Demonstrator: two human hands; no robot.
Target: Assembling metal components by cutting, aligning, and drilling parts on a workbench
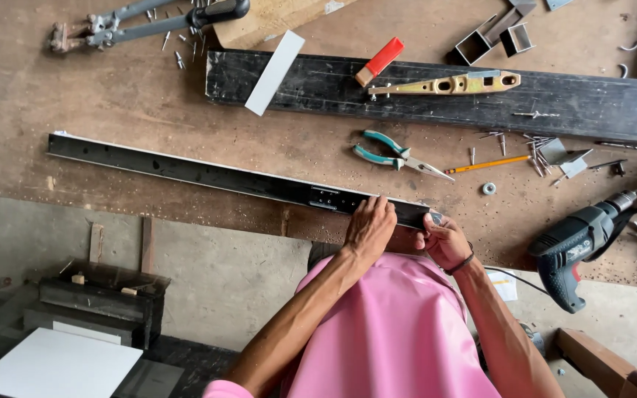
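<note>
A long black metal channel (208, 174) lies flat on the brown workbench (112, 96), close to the bench's near edge. Its long axis runs from upper left to lower right across the view, at a slight tilt to the bench edge; the far end points left, the near end points toward the person. A thin light strip runs along its upper edge.

The left hand (370, 227) rests on top of the channel near its right end, fingers together and curled over the upper edge, just right of a small perforated black bracket (326, 197) on the channel. The right hand (445, 240) is at the channel's end, fingers closed around the tip; what they pinch is hidden.

Beyond the channel lie teal-handled long-nose pliers (396, 155), a yellow pencil (486, 164) and scattered rivets (532, 147). A green electric drill (580, 239) lies to the right, well apart from the hands. A black plank (591, 103) farther back carries a red-handled chisel (379, 61).
</note>
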